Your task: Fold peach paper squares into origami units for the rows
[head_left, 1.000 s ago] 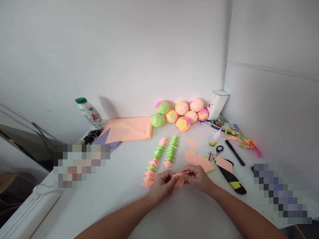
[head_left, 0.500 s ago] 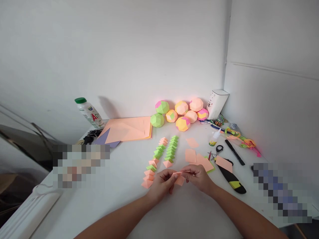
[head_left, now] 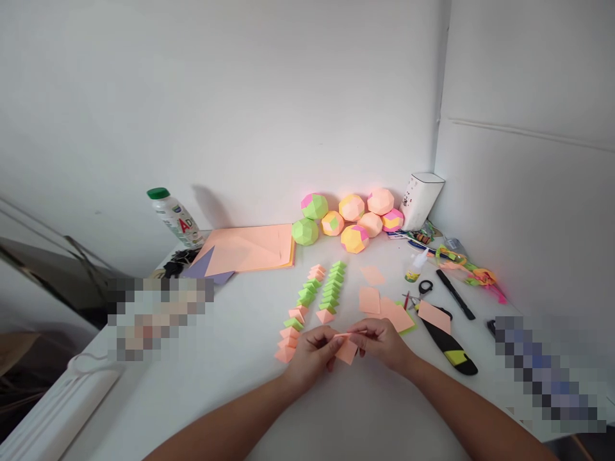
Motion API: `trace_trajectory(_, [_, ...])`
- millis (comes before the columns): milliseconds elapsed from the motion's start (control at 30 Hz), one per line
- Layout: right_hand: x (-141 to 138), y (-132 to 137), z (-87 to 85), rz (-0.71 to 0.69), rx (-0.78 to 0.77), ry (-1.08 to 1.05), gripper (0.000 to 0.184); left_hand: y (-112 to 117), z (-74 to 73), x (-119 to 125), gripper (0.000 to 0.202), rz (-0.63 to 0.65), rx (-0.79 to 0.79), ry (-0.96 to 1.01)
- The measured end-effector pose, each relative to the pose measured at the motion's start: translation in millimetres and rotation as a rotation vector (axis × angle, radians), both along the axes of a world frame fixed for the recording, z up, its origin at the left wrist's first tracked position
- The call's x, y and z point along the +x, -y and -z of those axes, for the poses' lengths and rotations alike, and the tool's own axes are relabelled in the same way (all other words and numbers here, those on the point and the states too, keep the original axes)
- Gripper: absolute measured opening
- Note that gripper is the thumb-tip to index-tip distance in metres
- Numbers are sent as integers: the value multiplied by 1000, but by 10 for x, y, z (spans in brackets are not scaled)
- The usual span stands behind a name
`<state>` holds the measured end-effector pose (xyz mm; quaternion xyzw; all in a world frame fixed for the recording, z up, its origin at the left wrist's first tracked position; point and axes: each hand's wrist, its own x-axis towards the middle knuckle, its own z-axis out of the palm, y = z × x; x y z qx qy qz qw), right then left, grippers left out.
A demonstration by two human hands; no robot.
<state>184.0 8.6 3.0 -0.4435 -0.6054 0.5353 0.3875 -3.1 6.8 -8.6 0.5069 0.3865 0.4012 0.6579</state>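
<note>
Evidently, your left hand [head_left: 310,358] and right hand [head_left: 384,342] pinch a peach paper [head_left: 346,352] between them, each grip closed at its edge; it looks part-folded; from it, two rows of folded pieces [head_left: 330,294] stand at eleven o'clock, faceted balls [head_left: 354,239] look complete at twelve; flat sheets [head_left: 369,300] lie unfolded at one.

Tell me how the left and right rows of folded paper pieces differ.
The left row mixes peach and green; the right row is green except for the peach piece nearest the person. The left row is longer, ending beside the left hand; the right row stops farther back. Both are folded paper.
</note>
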Motion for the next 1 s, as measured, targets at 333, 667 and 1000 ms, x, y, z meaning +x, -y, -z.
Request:
trace_trajectory(333, [-10, 0, -3, -37, -33, -25, 23, 34, -51, 21, 27, 24, -6, 69])
trace_trajectory(667, [-10, 14, -9, -33, -10, -15, 26, 16, -65, 32, 30, 17, -52, 136])
trace_trajectory(1000, [-27, 24, -59, 11, 76, 11, 22, -5, 21, 21, 33, -18, -96, 69])
